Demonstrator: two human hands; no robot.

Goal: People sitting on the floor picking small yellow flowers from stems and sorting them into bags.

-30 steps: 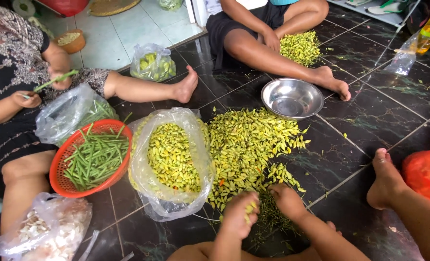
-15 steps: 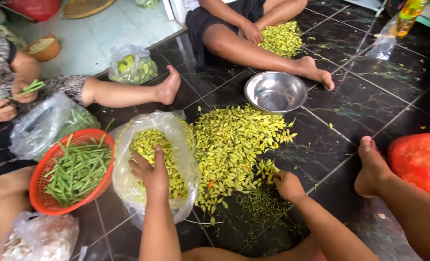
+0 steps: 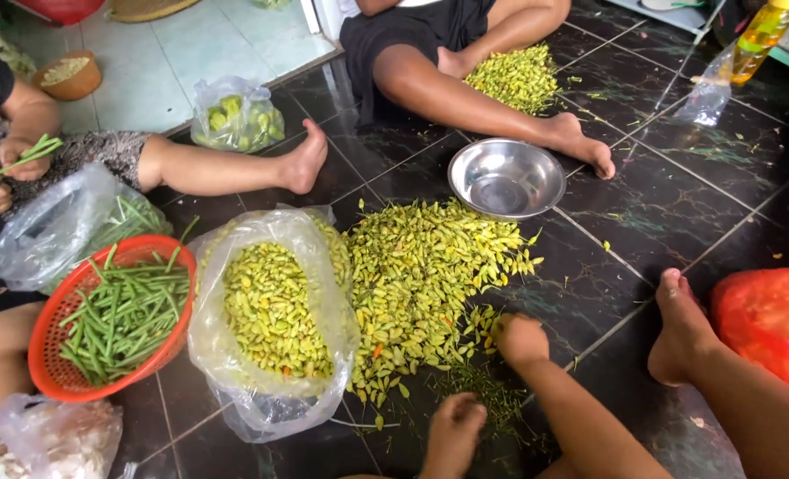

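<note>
floor (image 3: 678, 204) of dark glossy tiles, seen from above. right hand (image 3: 520, 339) at the near edge of a big pile of small yellow-green chillies (image 3: 430, 275), knuckles up, fingers curled down into the heap; cannot tell whether pinching one or merely pressed together. left hand (image 3: 455, 424) lower, close to the body, over a patch of thin green stems (image 3: 483, 390) on the floor, fingers bunched inward, contents hidden.

just left of the pile, touching it: clear plastic bag (image 3: 235, 390) lying open, filled with the same chillies. further left: red plastic basket (image 3: 49, 372) of long green beans (image 3: 120, 310), with a second clear bag (image 3: 49, 231) of beans behind it. bottom left corner: another bag (image 3: 49, 439) holding pale pieces, too blurred to name.

beyond the pile: empty steel bowl (image 3: 506, 179) on the floor. behind it, another person's bare leg (image 3: 465, 98), sitting beside a smaller heap of chillies (image 3: 514, 78). at left, another person's hands (image 3: 4, 173) holding a green bean, bare foot (image 3: 304, 160) stretched toward the pile. small knotted bag of green vegetables (image 3: 235, 120) near that foot. at right, a bare foot (image 3: 683, 328) next to a red-orange plastic bag (image 3: 771, 328). top right: yellow bottle (image 3: 762, 31).
</note>
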